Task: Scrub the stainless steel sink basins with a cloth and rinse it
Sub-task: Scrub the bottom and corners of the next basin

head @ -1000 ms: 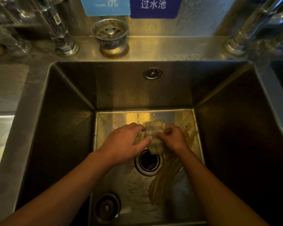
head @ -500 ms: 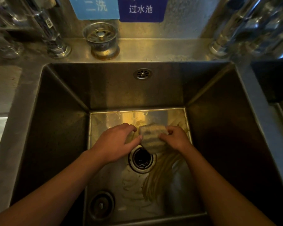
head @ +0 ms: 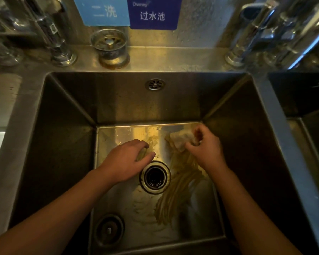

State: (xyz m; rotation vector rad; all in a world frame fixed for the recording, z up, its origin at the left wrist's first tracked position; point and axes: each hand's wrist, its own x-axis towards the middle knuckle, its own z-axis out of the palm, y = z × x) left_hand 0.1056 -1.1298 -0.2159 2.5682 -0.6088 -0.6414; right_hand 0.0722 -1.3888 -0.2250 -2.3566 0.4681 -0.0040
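A deep stainless steel sink basin [head: 66, 137] fills the view, with an open drain hole [head: 155, 177] in the middle of its floor. My right hand [head: 204, 148] grips a pale, crumpled cloth [head: 180, 140] and presses it on the basin floor near the far right corner. My left hand [head: 127, 161] hovers over the floor just left of the drain, fingers loosely curled and holding nothing. Brownish smear streaks [head: 177, 190] run across the floor to the right of the drain.
A loose drain strainer [head: 109, 230] lies at the near left of the basin floor. A strainer basket [head: 110, 46] stands on the back ledge between two faucets [head: 61, 39] [head: 250, 34]. An overflow grille [head: 155, 84] sits in the back wall. Another basin [head: 306, 111] adjoins on the right.
My left hand has let go of the cloth. My right hand carried the cloth from over the drain toward the far right corner of the floor.
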